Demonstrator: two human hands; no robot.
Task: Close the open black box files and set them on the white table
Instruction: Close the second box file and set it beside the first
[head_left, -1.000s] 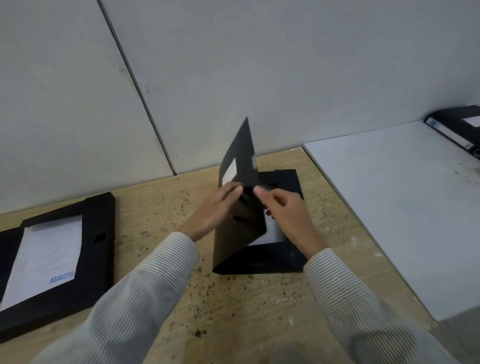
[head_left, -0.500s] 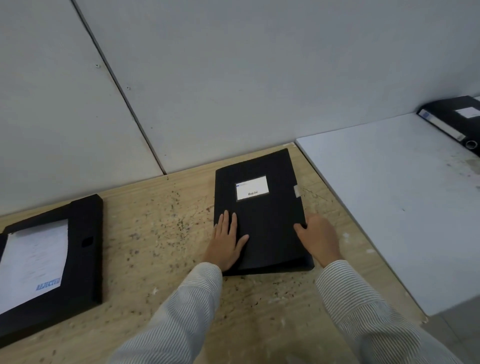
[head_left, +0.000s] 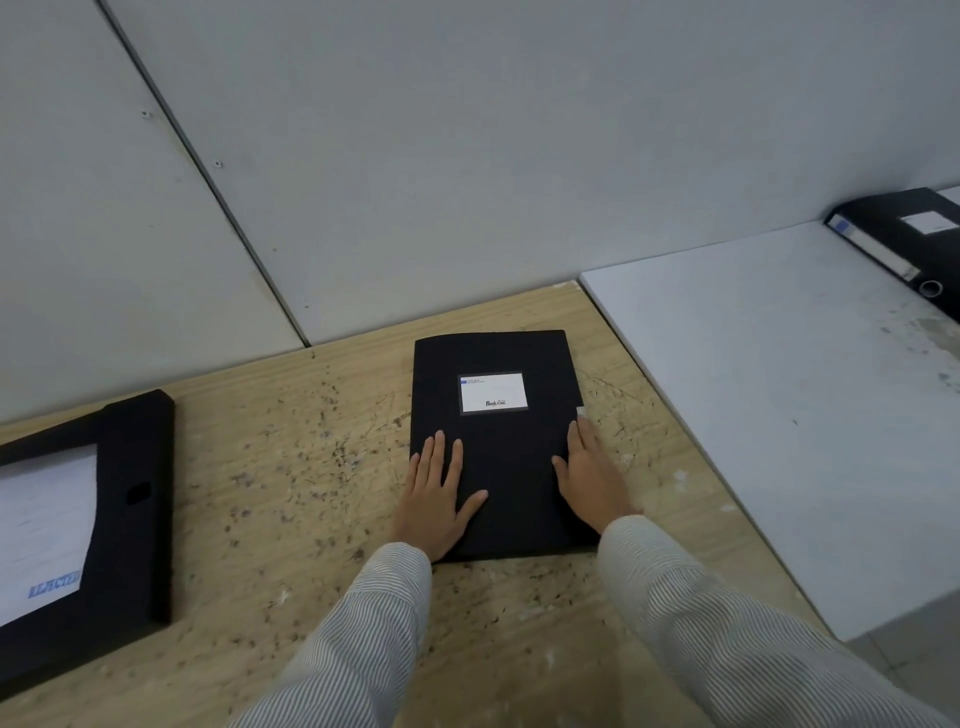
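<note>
A black box file (head_left: 506, 457) with a white label lies closed and flat on the wooden table (head_left: 291, 467), in the middle. My left hand (head_left: 436, 499) rests flat on its lid near the left front corner, fingers spread. My right hand (head_left: 589, 473) lies along the file's right edge, fingers stretched toward a small white tab. Neither hand grips it. At the far left, a second black box file (head_left: 119, 514) lies open with white paper inside. The white table (head_left: 789, 405) stands to the right.
A closed black file (head_left: 898, 234) lies at the back right corner of the white table. A grey panelled wall (head_left: 467, 156) runs close behind both tables. The white table sits slightly higher than the wooden one, edge to edge.
The lid stood upright between my hands a second ago. It has come down flat, and both hands have pressed onto the closed file. My right hand has slid forward along the right edge.
</note>
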